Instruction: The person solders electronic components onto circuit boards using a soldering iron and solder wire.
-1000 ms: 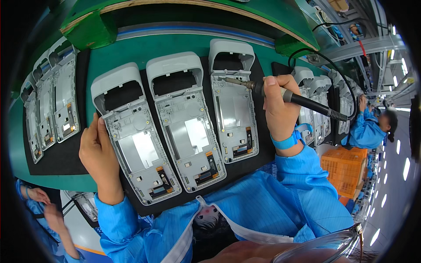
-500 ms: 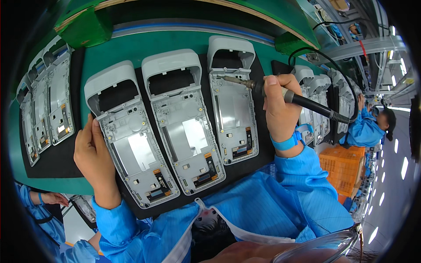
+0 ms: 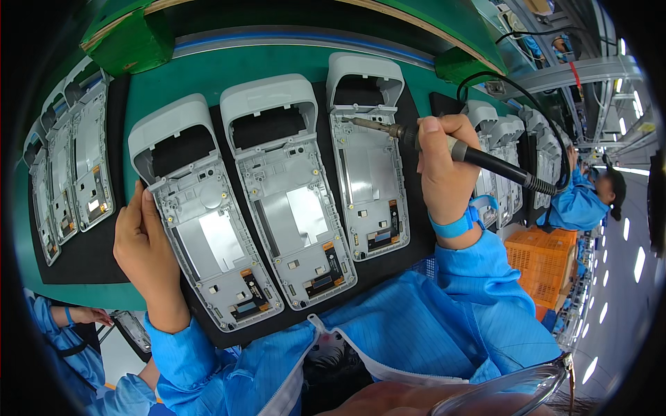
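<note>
Right hand (image 3: 444, 163) grasps a soldering iron (image 3: 499, 167) by its handle, the slim tip (image 3: 372, 125) pointing left toward the tray's far left corner on the right grey plastic housing (image 3: 371, 156) of the central three. That housing lies just left of this nearer hand on a black mat (image 3: 415, 208), long axis near to far. Left hand (image 3: 147, 256) has fingertips at the edge of the left housing (image 3: 208, 186); whether pinching or resting, I cannot tell.

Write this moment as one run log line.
left hand: touching left housing of three | right hand: holding soldering iron | iron tip: at right housing's upper part
</note>
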Available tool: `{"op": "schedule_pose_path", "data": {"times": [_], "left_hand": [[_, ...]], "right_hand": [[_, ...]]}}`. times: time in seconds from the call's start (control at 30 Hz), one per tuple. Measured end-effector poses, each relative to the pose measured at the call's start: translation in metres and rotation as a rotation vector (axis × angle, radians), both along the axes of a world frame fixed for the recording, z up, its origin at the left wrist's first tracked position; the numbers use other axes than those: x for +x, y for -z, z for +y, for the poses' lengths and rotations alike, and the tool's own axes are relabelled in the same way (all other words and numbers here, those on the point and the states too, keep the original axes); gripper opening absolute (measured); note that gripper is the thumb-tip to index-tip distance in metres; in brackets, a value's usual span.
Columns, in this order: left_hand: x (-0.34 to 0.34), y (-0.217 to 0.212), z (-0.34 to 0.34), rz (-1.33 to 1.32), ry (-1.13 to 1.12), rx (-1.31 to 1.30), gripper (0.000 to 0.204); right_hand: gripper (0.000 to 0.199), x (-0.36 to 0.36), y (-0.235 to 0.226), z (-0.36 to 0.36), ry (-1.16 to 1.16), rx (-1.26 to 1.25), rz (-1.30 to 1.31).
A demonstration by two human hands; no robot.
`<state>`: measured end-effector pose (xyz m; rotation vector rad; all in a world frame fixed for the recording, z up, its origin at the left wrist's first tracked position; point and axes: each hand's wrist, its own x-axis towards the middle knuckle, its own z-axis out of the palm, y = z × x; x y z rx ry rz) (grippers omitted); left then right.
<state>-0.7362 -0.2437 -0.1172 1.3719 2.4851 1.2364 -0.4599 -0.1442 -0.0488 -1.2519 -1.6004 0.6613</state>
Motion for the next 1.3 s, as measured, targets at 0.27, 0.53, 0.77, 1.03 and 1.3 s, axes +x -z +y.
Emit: {"op": "schedule_pose_path", "data": {"times": [0.27, 0.53, 0.77, 1.03, 1.3], "left_hand": [[-0.006, 0.001, -0.008, 0.004, 0.014, 0.034, 0.022], [-0.014, 0.0, -0.017, 0.008, 0.035, 0.032, 0.02], [-0.021, 0.005, -0.023, 0.041, 0.051, 0.055, 0.02], [-0.024, 0.007, -0.026, 0.052, 0.053, 0.028, 0.022], [-0.02, 0.006, -0.025, 0.05, 0.049, 0.02, 0.022]], "right_hand": [[0.012, -0.017, -0.027, -0.028, -0.007, -0.105, 0.169], [0.015, -0.073, -0.011, -0.053, -0.154, -0.222, 0.128], [0.014, -0.088, -0.001, -0.058, -0.181, -0.208, 0.036], [0.022, -0.092, 0.005, -0.059, -0.178, -0.115, -0.057], [0.02, -0.088, 0.005, -0.057, -0.189, -0.081, -0.089]]}}
